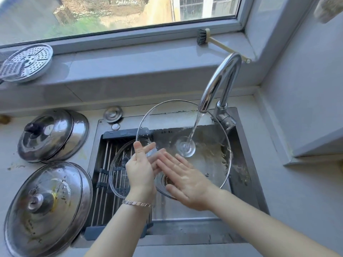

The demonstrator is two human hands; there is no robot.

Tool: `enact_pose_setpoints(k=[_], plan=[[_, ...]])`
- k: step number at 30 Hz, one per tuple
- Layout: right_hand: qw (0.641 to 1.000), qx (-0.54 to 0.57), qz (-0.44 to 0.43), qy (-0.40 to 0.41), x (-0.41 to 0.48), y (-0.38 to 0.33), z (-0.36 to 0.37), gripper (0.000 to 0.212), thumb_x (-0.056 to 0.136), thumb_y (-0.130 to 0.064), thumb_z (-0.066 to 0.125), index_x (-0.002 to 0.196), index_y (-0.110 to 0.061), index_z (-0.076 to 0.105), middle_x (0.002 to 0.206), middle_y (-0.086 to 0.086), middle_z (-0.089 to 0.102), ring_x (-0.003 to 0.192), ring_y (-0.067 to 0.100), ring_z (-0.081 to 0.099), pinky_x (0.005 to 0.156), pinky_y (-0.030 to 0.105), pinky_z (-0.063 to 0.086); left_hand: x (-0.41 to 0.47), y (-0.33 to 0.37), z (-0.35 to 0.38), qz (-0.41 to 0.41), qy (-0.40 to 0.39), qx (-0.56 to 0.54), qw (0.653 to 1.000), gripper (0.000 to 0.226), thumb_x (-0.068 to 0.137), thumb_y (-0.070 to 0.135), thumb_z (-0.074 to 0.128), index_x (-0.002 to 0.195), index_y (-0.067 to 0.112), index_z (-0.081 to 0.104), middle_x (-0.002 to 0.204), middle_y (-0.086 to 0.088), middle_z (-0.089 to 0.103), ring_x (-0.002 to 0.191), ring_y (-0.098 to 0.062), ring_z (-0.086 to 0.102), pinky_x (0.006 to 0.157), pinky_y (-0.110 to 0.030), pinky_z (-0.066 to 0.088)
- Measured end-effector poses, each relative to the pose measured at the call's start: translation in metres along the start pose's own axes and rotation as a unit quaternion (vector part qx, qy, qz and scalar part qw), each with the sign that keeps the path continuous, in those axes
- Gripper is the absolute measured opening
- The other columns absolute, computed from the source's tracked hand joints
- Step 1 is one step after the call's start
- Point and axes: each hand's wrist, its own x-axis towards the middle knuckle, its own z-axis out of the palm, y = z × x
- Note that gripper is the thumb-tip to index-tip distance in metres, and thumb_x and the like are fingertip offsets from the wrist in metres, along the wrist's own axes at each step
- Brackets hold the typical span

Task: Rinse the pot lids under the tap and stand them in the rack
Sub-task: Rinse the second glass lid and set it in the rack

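Two lids show by the chrome tap (pixel 220 80): large clear glass lid (pixel 204 160) under it, left hand (pixel 141 171) gripping its rim, right hand (pixel 185 179) flat against it; smaller glass lid (pixel 118 175) leftward, half hidden.

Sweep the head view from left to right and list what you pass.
Dirty steel lid → small glass lid → left hand → right hand → tap. The large glass lid, gripped by the left hand, overlaps both hands, so it is left out.
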Motion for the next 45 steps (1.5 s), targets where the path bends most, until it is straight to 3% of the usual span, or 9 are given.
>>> enact_pose_setpoints(k=[8,13,19,22,26,32,38,42,45], plan=[[0.957,-0.001,0.284,-0.057,-0.038,0.031,-0.007,0.096,0.058,-0.076,-0.031,0.135,-0.019,-0.027,0.146,-0.005,-0.034,0.134,0.006,-0.034,0.111,0.026,-0.022,0.004,0.009,-0.011,0.044,0.061,-0.030,0.997,0.046,0.094,0.050,0.033,0.091,0.012,0.060,0.085,-0.016,0.070,0.072,-0.022,0.072,0.060,-0.033,0.059],[0.988,-0.021,0.151,-0.023,-0.017,-0.016,0.006,0.079,0.084,-0.062,-0.013,0.144,-0.012,-0.010,0.152,0.004,-0.015,0.142,0.020,-0.014,0.112,0.028,-0.018,-0.003,0.006,0.000,0.041,0.066,-0.039,0.996,0.046,0.093,0.052,0.033,0.089,0.015,0.060,0.084,-0.015,0.070,0.072,-0.022,0.072,0.057,-0.030,0.058],[0.965,0.033,0.254,-0.052,-0.008,-0.009,-0.012,0.075,0.082,-0.068,-0.008,0.133,-0.017,-0.028,0.144,-0.001,-0.036,0.135,0.009,-0.032,0.111,0.025,-0.020,-0.008,0.007,0.004,0.044,0.090,-0.054,0.994,0.047,0.094,0.050,0.033,0.093,0.011,0.060,0.083,-0.015,0.070,0.067,-0.020,0.072,0.059,-0.031,0.059],[0.978,0.040,0.193,-0.074,-0.006,-0.030,-0.010,0.081,0.072,-0.067,-0.015,0.135,-0.017,-0.026,0.148,0.000,-0.032,0.137,0.010,-0.030,0.110,0.021,-0.021,-0.011,0.005,0.005,0.028,0.090,-0.051,0.994,0.047,0.095,0.050,0.032,0.089,0.013,0.060,0.085,-0.015,0.070,0.065,-0.019,0.072,0.060,-0.033,0.059],[0.944,0.001,0.327,-0.054,-0.008,0.009,-0.017,0.073,0.095,-0.054,0.011,0.144,-0.010,-0.021,0.149,0.005,-0.032,0.138,0.014,-0.028,0.112,0.028,-0.017,-0.011,0.005,-0.003,0.008,0.074,-0.034,0.997,0.046,0.095,0.048,0.033,0.088,0.012,0.059,0.085,-0.018,0.069,0.062,-0.021,0.072,0.057,-0.033,0.059],[0.922,-0.037,0.384,0.019,0.019,0.056,-0.030,0.066,0.097,-0.047,0.011,0.147,-0.009,-0.010,0.156,0.008,-0.018,0.142,0.015,-0.020,0.115,0.032,-0.013,-0.023,-0.001,-0.009,-0.042,0.037,-0.014,0.998,0.049,0.096,0.046,0.033,0.094,0.005,0.060,0.082,-0.020,0.069,0.063,-0.025,0.072,0.050,-0.031,0.059],[0.987,-0.001,0.153,-0.043,0.025,0.016,-0.025,0.071,0.087,-0.055,-0.002,0.148,-0.018,-0.004,0.152,-0.007,-0.017,0.137,0.001,-0.019,0.114,0.026,-0.013,-0.016,0.004,-0.008,-0.042,0.044,-0.024,0.998,0.049,0.097,0.046,0.032,0.091,0.005,0.058,0.079,-0.021,0.068,0.061,-0.025,0.071,0.054,-0.035,0.058],[0.939,-0.064,0.334,-0.046,0.024,0.040,-0.036,0.063,0.096,-0.048,0.002,0.145,-0.014,-0.018,0.153,0.003,-0.025,0.141,0.013,-0.022,0.114,0.031,-0.015,-0.019,0.002,-0.009,-0.057,0.040,-0.017,0.997,0.048,0.097,0.045,0.032,0.092,0.004,0.058,0.080,-0.022,0.068,0.064,-0.028,0.071,0.055,-0.035,0.058],[0.956,-0.024,0.288,-0.050,0.029,0.023,-0.032,0.069,0.093,-0.055,0.005,0.145,-0.014,-0.017,0.146,-0.002,-0.031,0.140,0.013,-0.023,0.115,0.032,-0.014,-0.023,-0.003,-0.005,-0.067,0.027,-0.010,0.997,0.048,0.097,0.045,0.032,0.092,0.004,0.058,0.079,-0.021,0.068,0.063,-0.027,0.071,0.053,-0.034,0.058]])
